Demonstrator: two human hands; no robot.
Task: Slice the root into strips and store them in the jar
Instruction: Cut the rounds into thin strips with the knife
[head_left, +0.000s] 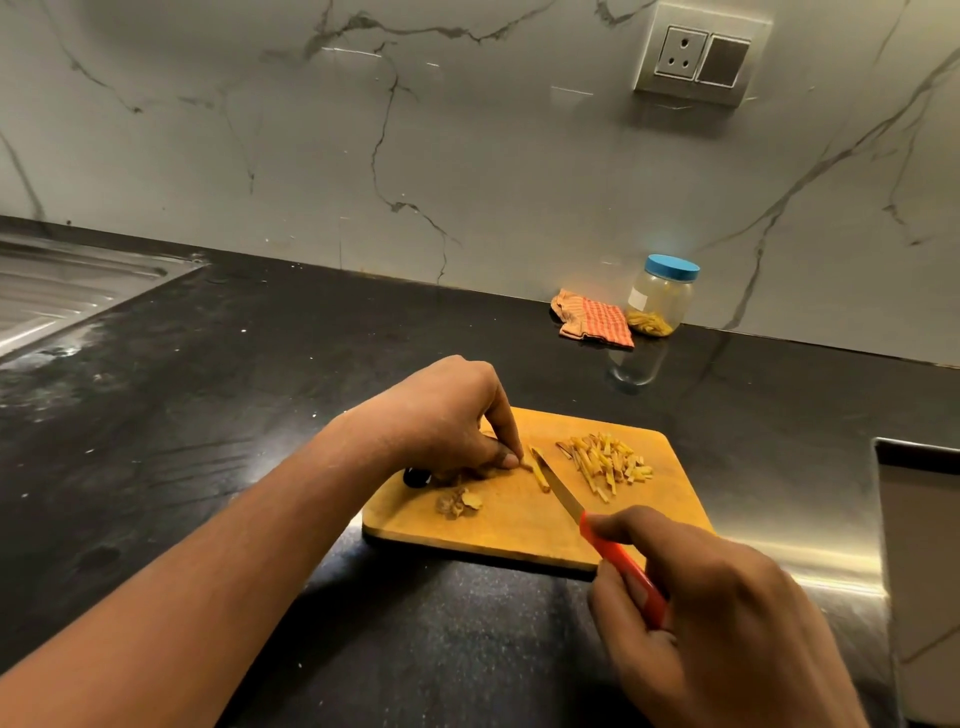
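Note:
A wooden cutting board (519, 525) lies on the black counter. My left hand (452, 421) pinches a small piece of root (524, 464) down on the board's left part, fingertips curled over it. My right hand (717, 618) grips the red handle of a small knife (566, 499), whose blade tip lies beside a freshly cut strip (541, 475) right of my left fingers. A pile of several yellow strips (605, 460) sits on the board's right part. A clear jar (660, 296) with a blue lid, strips at its bottom, stands by the back wall.
Root peel scraps (460, 503) lie near the board's front left. A folded orange checked cloth (592, 322) sits left of the jar. A steel sink drainboard (62, 291) is at far left. A white object's edge (919, 571) stands at the right. A wall socket (701, 54) is above.

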